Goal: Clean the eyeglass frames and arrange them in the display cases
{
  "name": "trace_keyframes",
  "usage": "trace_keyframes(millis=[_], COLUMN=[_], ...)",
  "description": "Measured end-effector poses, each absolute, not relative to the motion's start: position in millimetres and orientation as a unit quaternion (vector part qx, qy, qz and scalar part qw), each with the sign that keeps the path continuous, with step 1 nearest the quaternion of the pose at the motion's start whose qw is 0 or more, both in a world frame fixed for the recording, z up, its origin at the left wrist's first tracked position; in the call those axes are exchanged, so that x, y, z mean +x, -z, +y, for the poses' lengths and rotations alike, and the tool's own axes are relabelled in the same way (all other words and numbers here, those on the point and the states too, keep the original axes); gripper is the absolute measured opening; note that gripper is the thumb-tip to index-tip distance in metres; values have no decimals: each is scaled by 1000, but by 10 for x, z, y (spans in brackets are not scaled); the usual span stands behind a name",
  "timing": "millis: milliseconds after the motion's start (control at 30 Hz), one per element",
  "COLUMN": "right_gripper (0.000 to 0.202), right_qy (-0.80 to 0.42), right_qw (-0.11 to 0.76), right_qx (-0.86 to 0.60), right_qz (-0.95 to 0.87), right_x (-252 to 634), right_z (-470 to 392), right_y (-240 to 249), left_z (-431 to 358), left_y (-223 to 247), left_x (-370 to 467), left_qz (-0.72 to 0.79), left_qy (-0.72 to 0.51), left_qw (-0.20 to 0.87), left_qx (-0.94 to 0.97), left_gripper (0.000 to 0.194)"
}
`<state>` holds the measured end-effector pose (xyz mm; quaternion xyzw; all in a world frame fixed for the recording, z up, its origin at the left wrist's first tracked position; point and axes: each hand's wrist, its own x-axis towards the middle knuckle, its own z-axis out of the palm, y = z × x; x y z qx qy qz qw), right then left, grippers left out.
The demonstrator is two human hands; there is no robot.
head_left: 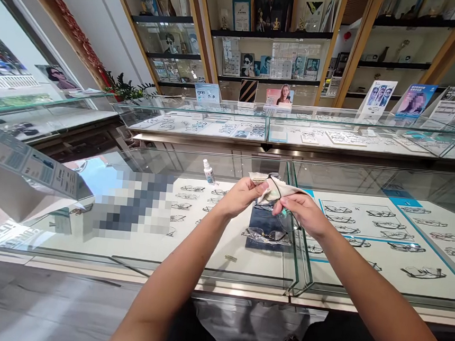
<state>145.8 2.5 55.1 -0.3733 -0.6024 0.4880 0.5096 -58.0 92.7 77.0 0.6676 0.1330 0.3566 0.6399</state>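
Clamping fingers of left hand (244,197) and right hand (304,211) on a cloth (290,190) seemingly folded around dark-rimmed glasses (277,187) to steady both sides above the table (136,248).

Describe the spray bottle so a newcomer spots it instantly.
Find the nearer glass display case, the one nearest the camera. Beyond the left hand and to its left is a small white spray bottle with a bluish label. Its upright shape sets it apart from the rows of eyeglasses nearby.

Leafy plant (125,87) near a slanting wooden post (63,22), blue-framed certificate (241,15) on a back shelf (239,34).
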Motion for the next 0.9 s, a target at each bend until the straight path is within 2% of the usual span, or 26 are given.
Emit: trace_keyframes(millis=[133,233,400,600,733,900], right_gripper=[42,47,49,39,36,33], right_qy=[-500,-498,-502,-480,-457,-405], right_qw=[528,508,480,543,608,660], right_qx=[-356,-365,-366,-327,-335,-348], right_qz=[-587,-600,-619,-606,-556,-528], right_x=[1468,1404,1308,1420,1519,1572], right_z=[42,31,-5,32,36,12], right_y=[-537,-516,-514,-589,-676,-744], left_z=[817,706,687,822,878,817], left_y=[-780,-743,-688,-689,-720,-762], left_x=[-535,-437,-369,-374,-425,-488], left_qz=[100,102,148,153,166,197], left_qy=[-360,-398,-437,-460,-485,-436], left_qw=[647,645,637,663,635,594], left_qx=[665,644,618,571,578,646], left_gripper=[44,40,60,59,58,64])
